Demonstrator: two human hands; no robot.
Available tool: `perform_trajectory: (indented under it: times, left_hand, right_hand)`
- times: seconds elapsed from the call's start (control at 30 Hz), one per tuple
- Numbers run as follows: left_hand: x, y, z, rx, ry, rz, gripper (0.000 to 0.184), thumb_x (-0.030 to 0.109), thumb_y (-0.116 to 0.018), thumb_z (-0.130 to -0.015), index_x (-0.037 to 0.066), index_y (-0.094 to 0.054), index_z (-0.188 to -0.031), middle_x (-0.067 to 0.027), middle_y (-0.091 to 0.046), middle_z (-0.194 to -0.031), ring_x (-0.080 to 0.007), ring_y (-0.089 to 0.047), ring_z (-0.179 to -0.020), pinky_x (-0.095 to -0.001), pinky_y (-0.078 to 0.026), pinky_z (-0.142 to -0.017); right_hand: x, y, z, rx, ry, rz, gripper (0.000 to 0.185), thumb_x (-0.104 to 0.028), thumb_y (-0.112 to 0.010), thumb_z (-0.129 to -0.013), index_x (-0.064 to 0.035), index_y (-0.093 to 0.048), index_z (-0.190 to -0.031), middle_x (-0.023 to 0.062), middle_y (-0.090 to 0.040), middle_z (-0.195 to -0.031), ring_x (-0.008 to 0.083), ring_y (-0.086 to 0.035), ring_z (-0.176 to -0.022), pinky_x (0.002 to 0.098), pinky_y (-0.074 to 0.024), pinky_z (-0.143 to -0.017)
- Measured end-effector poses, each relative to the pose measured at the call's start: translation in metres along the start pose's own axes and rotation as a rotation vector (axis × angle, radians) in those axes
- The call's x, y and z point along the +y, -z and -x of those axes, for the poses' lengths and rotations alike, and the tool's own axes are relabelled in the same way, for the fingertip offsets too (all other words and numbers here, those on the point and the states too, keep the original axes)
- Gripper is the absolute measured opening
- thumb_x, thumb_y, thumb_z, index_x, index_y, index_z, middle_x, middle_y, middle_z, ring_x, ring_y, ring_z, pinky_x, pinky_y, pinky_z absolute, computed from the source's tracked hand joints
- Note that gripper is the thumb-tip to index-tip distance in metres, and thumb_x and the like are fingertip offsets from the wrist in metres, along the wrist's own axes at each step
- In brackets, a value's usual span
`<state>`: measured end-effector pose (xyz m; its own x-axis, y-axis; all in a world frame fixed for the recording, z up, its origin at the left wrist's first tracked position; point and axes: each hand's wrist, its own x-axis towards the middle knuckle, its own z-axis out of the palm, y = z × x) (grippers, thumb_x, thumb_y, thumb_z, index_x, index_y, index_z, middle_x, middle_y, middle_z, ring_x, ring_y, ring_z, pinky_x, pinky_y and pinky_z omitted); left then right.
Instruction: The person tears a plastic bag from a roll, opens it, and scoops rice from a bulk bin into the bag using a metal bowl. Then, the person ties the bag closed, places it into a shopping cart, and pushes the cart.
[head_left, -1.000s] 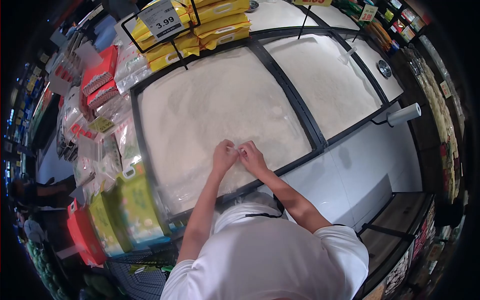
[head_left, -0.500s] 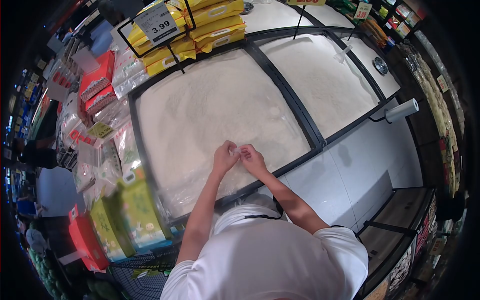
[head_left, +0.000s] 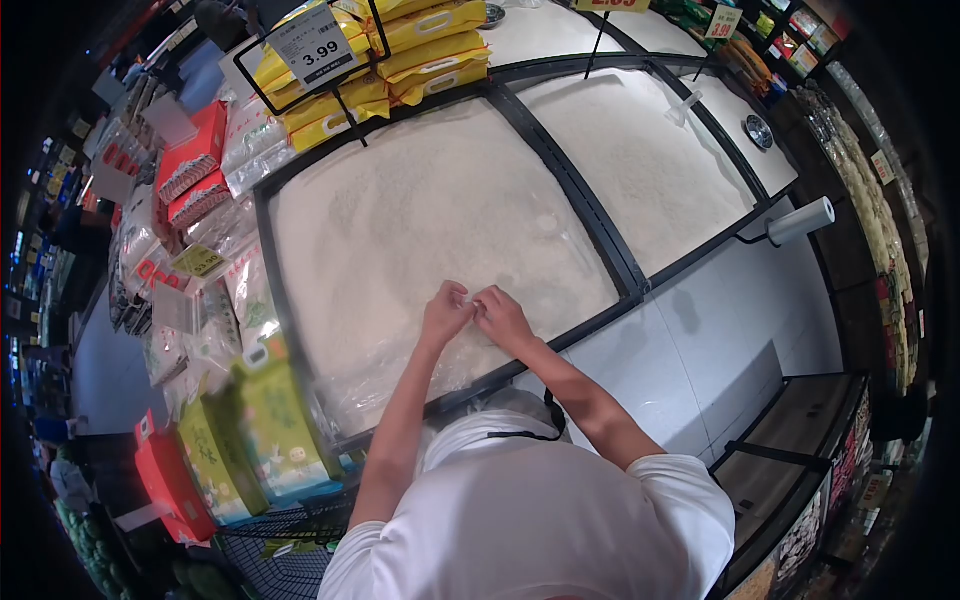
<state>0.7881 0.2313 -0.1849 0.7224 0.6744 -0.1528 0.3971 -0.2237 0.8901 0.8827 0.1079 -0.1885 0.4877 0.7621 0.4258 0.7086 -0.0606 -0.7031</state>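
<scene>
My left hand (head_left: 447,314) and my right hand (head_left: 502,318) meet over the near part of a wide bin (head_left: 272,262) of fine white grain, perhaps rice (head_left: 420,210). Both have their fingers curled into a pinch, with the tips almost touching. A tiny pale, see-through bit shows between them, too small to name. Below my left hand, clear crinkled plastic (head_left: 375,378) lies along the bin's front edge.
A second grain bin (head_left: 640,150) adjoins on the right, with a plastic roll (head_left: 803,220) on its near corner. Yellow bags (head_left: 430,50) and a 3.99 price sign (head_left: 318,48) stand behind. Green packages (head_left: 285,420) and a wire cart (head_left: 270,545) are at left.
My hands have stayed over the same spot. The fingers have shifted slightly, my right fingers curling more, and less of the pale bit between them shows now.
</scene>
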Motion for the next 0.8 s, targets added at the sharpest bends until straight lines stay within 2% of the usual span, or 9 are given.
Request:
perform_trajectory:
  times: [0.07,0.17,0.33,0.43,0.57,0.67,0.77,0.8]
  left_hand:
    - [0.004,0.001,0.000,-0.003,-0.044,-0.146,0.027,0.020,-0.069,-0.073,0.006,-0.063,-0.095,-0.0063,-0.062,-0.079,-0.0187,-0.060,-0.071,-0.0310,-0.048,-0.066]
    - [0.001,-0.003,0.001,0.126,-0.199,-0.332,0.027,0.025,-0.068,-0.073,0.006,-0.066,-0.093,-0.0118,-0.065,-0.082,-0.0266,-0.064,-0.076,-0.0359,-0.050,-0.069]
    - [-0.012,-0.009,-0.003,0.085,-0.108,-0.307,0.026,0.026,-0.068,-0.074,0.004,-0.067,-0.087,-0.0140,-0.066,-0.084,-0.0268,-0.065,-0.079,-0.0359,-0.051,-0.071]
    - [-0.013,-0.001,-0.007,-0.035,-0.024,-0.251,0.027,0.028,-0.067,-0.075,0.003,-0.068,-0.087,-0.0146,-0.066,-0.085,-0.0270,-0.065,-0.080,-0.0358,-0.050,-0.071]
    - [0.007,0.009,-0.004,-0.196,0.020,-0.322,0.027,0.028,-0.065,-0.075,0.003,-0.067,-0.084,-0.0147,-0.066,-0.084,-0.0286,-0.065,-0.080,-0.0366,-0.050,-0.071]
    - [0.003,0.002,-0.005,-0.096,-0.095,-0.379,0.025,0.027,-0.065,-0.075,0.003,-0.065,-0.084,-0.0142,-0.065,-0.083,-0.0297,-0.064,-0.080,-0.0377,-0.050,-0.073]
    - [0.000,0.000,-0.001,0.051,-0.310,-0.429,0.023,0.025,-0.065,-0.074,0.005,-0.064,-0.086,-0.0135,-0.065,-0.082,-0.0312,-0.063,-0.079,-0.0399,-0.051,-0.072]
    - [0.000,-0.001,0.001,0.056,-0.301,-0.453,0.023,0.024,-0.066,-0.074,0.005,-0.064,-0.087,-0.0131,-0.065,-0.082,-0.0298,-0.064,-0.078,-0.0387,-0.051,-0.071]
  right_hand:
    - [0.002,-0.002,-0.001,-0.006,-0.042,-0.016,0.021,-0.001,-0.067,-0.074,-0.0041,-0.058,-0.093,0.0119,-0.058,-0.088,0.0309,-0.061,-0.081,0.0389,-0.0502,-0.069]
    - [0.005,-0.004,-0.001,0.007,-0.076,-0.052,0.022,-0.001,-0.067,-0.074,-0.0033,-0.060,-0.094,0.0115,-0.059,-0.088,0.0274,-0.061,-0.076,0.0367,-0.0508,-0.068]
    - [0.009,-0.004,0.004,0.030,-0.112,-0.083,0.019,0.001,-0.064,-0.076,-0.0032,-0.060,-0.094,0.0115,-0.059,-0.090,0.0275,-0.062,-0.079,0.0356,-0.0513,-0.070]
    - [-0.004,0.005,0.004,0.032,0.074,0.007,0.016,0.002,-0.062,-0.078,-0.0031,-0.061,-0.093,0.0115,-0.059,-0.090,0.0291,-0.061,-0.081,0.0366,-0.0506,-0.072]
    - [0.010,0.010,0.007,-0.031,0.158,0.080,0.017,0.000,-0.063,-0.077,-0.0054,-0.061,-0.093,0.0113,-0.056,-0.091,0.0298,-0.060,-0.080,0.0391,-0.0499,-0.066]
    - [0.011,0.012,0.006,-0.029,0.127,0.048,0.015,-0.002,-0.064,-0.077,-0.0048,-0.061,-0.091,0.0112,-0.055,-0.088,0.0303,-0.059,-0.078,0.0393,-0.0497,-0.066]
    - [0.007,0.013,0.004,-0.007,0.091,0.026,0.013,-0.002,-0.063,-0.078,-0.0048,-0.061,-0.090,0.0105,-0.056,-0.085,0.0300,-0.059,-0.076,0.0385,-0.0496,-0.065]
    - [0.007,0.012,0.004,0.002,0.096,0.027,0.013,-0.001,-0.063,-0.078,-0.0050,-0.061,-0.090,0.0101,-0.056,-0.085,0.0295,-0.060,-0.075,0.0375,-0.0498,-0.065]
